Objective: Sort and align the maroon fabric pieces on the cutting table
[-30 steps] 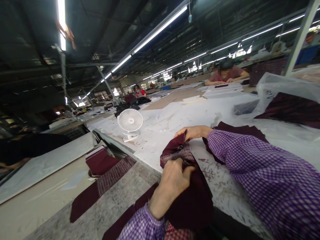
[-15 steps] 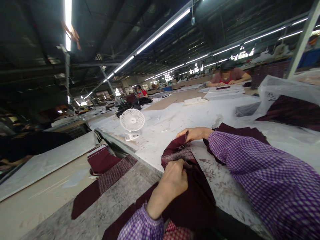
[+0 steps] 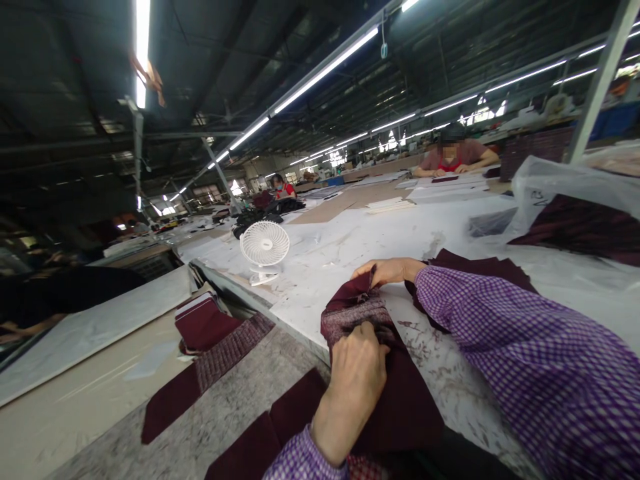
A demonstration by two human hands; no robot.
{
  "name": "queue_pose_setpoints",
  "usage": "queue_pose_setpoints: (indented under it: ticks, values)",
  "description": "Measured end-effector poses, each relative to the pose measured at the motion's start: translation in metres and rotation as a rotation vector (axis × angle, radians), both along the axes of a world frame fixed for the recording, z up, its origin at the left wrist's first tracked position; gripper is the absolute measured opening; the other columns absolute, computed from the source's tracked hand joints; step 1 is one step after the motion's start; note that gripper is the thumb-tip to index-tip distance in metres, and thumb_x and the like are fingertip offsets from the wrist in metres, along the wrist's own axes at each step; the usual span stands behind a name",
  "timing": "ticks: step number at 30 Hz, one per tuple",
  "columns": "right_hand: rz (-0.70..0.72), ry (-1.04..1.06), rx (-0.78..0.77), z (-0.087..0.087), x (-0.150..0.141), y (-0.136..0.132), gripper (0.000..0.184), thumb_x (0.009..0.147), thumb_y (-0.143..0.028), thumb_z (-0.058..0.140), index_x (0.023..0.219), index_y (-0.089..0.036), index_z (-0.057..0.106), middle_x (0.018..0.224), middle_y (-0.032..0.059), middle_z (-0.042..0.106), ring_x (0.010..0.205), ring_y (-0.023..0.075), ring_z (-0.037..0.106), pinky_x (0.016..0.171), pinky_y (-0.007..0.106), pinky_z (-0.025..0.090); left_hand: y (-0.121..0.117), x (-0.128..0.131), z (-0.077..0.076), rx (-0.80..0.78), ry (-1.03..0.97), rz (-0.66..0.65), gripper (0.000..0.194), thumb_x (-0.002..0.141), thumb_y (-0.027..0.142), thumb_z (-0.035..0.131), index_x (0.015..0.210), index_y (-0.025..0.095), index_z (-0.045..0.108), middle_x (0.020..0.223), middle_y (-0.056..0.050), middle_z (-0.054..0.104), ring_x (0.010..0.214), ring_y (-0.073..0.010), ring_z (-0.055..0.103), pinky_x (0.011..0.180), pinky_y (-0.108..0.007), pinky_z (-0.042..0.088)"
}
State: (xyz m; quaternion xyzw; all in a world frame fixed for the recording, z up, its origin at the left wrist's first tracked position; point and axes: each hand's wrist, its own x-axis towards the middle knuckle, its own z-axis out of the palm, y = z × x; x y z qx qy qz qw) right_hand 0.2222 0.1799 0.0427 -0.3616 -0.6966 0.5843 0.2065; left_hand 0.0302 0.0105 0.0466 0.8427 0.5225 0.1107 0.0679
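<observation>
Across the near edge of a white desk (image 3: pixel 345 233), a length of dark red cloth (image 3: pixel 410 407) lies under a person's two bare hands. Over the last second, the left hand (image 3: pixel 353 383) has shifted a little to the right and nearer the body, and more of the cloth's paler, textured band (image 3: pixel 350 319) now shows just beyond the knuckles. The cloth's near right corner has slid the same way. The right hand (image 3: pixel 387 271) has hardly moved. To my eye, the far end is being kept steady while the near part is worked or drawn toward the person; nothing has been let go altogether.

The left fingers are bent down onto the middle of the cloth, thumb beside them, touching it; their tips are hidden, so I cannot tell whether they pinch or only press. The right fingers are drawn together on the raised far edge, which curls up against them, part of them hidden behind the fold.

To the left, on a grey speckled surface (image 3: pixel 280 360), lies a long strip (image 3: pixel 173 403) with a similar band, beside a folded stack (image 3: pixel 207 323). Farther off on the desk stands a small white fan (image 3: pixel 265 243). Beyond the right sleeve (image 3: pixel 500 327), more dark cloth sits in clear plastic (image 3: pixel 537 177).
</observation>
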Motion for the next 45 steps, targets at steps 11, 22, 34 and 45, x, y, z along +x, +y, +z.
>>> queue_pose_setpoints:
  ticks: [11,22,34,45]
  values:
    - [-0.004,0.019,0.012,-0.003,0.008,0.008,0.05,0.059,-0.021,0.077,0.108,-0.015,0.069,0.086,0.0043,0.071,0.071,0.0132,0.062,0.064,0.023,0.05,-0.009,-0.001,-0.005,0.011,-0.022,0.034,0.021,0.088,0.029,0.058,0.101,0.013,0.053,0.092,-0.012,0.067,0.089,-0.0282,0.067,0.073,-0.035,0.051]
    - [-0.03,0.031,-0.016,-0.002,0.005,0.004,0.044,0.059,-0.023,0.078,0.101,-0.013,0.07,0.082,0.0034,0.071,0.069,0.0132,0.062,0.063,0.023,0.048,-0.01,-0.002,-0.017,0.199,-0.078,0.063,0.027,0.08,0.027,0.068,0.096,0.014,0.05,0.075,-0.005,0.064,0.066,-0.0233,0.066,0.055,-0.028,0.046]
    - [0.02,-0.017,-0.053,0.003,0.0,0.012,0.04,0.058,-0.021,0.077,0.096,-0.014,0.07,0.084,0.003,0.071,0.074,0.0147,0.063,0.068,0.024,0.049,-0.036,-0.023,-0.066,0.544,-0.274,-0.196,0.04,0.09,0.024,0.047,0.13,0.025,0.051,0.076,-0.004,0.061,0.073,-0.0216,0.058,0.073,-0.038,0.049]
    - [0.11,-0.069,-0.002,0.014,-0.013,0.026,0.038,0.057,-0.019,0.075,0.095,-0.014,0.069,0.081,0.0025,0.068,0.07,0.0132,0.061,0.063,0.023,0.049,0.05,-0.051,0.018,0.401,-0.449,-0.018,0.014,0.089,0.018,0.05,0.084,0.018,0.064,0.084,-0.004,0.064,0.087,-0.019,0.055,0.083,-0.032,0.044]
